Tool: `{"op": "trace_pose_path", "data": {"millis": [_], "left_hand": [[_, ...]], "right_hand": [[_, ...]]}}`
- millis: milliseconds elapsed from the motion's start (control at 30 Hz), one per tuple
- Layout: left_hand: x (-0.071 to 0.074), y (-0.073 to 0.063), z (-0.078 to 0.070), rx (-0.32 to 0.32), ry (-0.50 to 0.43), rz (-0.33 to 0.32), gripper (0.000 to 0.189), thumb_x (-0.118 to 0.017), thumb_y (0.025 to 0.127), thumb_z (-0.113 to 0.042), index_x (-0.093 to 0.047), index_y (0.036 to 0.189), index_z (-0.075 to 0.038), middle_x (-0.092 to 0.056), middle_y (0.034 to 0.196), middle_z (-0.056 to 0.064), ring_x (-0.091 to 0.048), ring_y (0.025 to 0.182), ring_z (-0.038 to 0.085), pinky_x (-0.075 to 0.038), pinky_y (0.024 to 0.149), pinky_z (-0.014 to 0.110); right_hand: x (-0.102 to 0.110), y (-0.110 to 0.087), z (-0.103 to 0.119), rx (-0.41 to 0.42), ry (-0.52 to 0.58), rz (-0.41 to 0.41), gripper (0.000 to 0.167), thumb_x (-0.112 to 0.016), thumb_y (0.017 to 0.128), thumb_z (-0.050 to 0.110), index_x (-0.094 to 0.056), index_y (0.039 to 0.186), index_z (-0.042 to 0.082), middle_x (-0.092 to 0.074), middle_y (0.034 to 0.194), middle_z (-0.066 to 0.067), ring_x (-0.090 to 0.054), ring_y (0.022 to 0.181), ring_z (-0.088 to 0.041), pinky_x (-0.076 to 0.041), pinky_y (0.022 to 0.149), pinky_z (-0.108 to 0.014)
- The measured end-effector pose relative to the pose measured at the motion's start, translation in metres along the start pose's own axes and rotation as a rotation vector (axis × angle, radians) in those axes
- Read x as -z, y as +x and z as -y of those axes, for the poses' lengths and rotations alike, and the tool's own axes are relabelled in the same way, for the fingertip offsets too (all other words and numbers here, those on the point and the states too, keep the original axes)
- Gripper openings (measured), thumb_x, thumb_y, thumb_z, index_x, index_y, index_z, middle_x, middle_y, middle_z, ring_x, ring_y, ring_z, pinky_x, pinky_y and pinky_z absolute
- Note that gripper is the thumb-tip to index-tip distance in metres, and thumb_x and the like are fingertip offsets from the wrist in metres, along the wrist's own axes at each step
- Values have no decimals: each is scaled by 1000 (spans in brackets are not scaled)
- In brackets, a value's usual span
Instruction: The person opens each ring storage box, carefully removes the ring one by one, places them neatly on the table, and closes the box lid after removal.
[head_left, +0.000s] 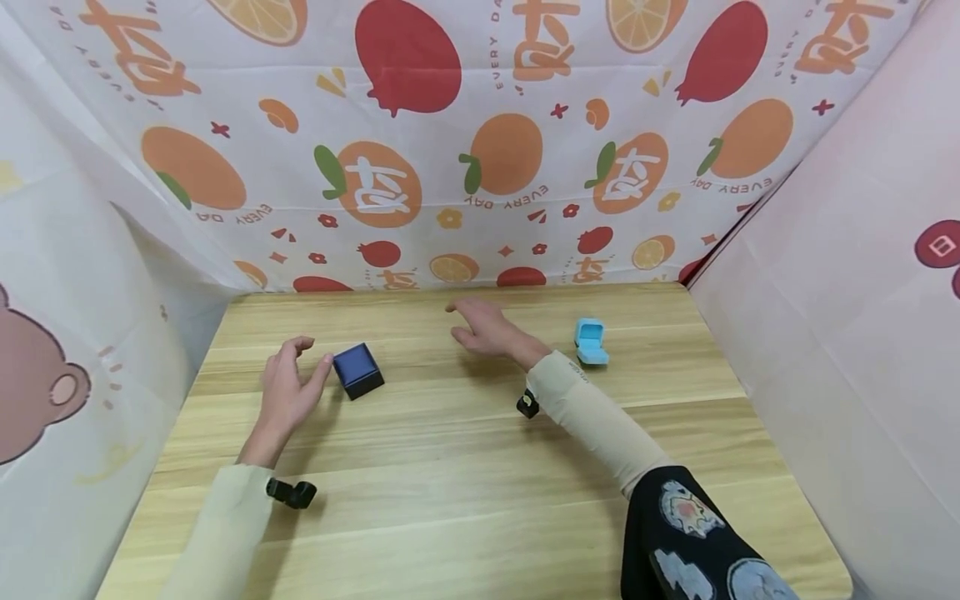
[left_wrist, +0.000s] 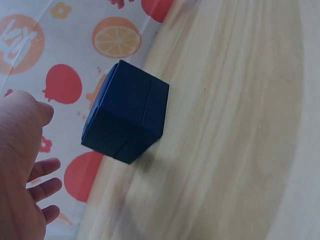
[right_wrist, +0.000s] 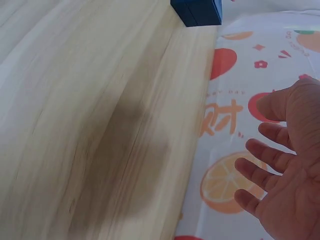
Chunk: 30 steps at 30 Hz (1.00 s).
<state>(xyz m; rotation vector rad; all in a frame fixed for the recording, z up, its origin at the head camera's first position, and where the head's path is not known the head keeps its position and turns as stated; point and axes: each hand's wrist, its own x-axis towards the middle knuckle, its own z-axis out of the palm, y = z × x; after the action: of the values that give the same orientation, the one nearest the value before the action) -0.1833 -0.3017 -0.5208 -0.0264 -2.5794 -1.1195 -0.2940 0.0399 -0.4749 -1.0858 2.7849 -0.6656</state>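
Observation:
A small dark blue box (head_left: 357, 372) with its lid closed stands on the wooden table, left of the middle. Just to its left is my left hand (head_left: 288, 392), fingers spread and relaxed, the thumb close to the box; whether they touch I cannot tell in the head view. The left wrist view shows the box (left_wrist: 127, 112) apart from the fingers. My right hand (head_left: 487, 327) hovers over the back middle of the table, loosely bent and holding nothing. Right of that hand sits a small light blue ring box (head_left: 591, 342) with its lid up.
The wooden table (head_left: 450, 500) ends at the back against a white fruit-print cloth (head_left: 420, 250). Pale cloths hang on the left (head_left: 112, 333) and right (head_left: 840, 350). Small black cameras are strapped to both wrists.

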Motion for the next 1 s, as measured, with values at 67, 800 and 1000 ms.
{"op": "trace_pose_path", "data": {"millis": [67,800,1000], "left_hand": [[2,-5,1,9,-5,1,52,-61,101,-29,-48,136,6,-55,136,32,-46,124,50,-29,103,63],[13,-39,14,119,-21,27,54,-59,102,-31,-44,139,5,-50,140,32,-41,130,51,-23,108,70],[8,-41,13,118,-22,17,51,-64,99,-25,-46,137,5,-53,137,31,-42,128,50,-22,107,68]], "right_hand": [[-4,3,2,1,-3,10,43,-57,101,21,-52,140,4,-58,144,-13,-52,138,-30,-40,115,-50],[-41,32,41,-4,56,80,46,-55,103,23,-47,147,10,-52,153,-7,-46,144,-26,-37,117,-51],[-49,34,47,-3,78,106,49,-54,103,23,-45,149,10,-50,154,-6,-44,146,-24,-34,120,-50]]}}
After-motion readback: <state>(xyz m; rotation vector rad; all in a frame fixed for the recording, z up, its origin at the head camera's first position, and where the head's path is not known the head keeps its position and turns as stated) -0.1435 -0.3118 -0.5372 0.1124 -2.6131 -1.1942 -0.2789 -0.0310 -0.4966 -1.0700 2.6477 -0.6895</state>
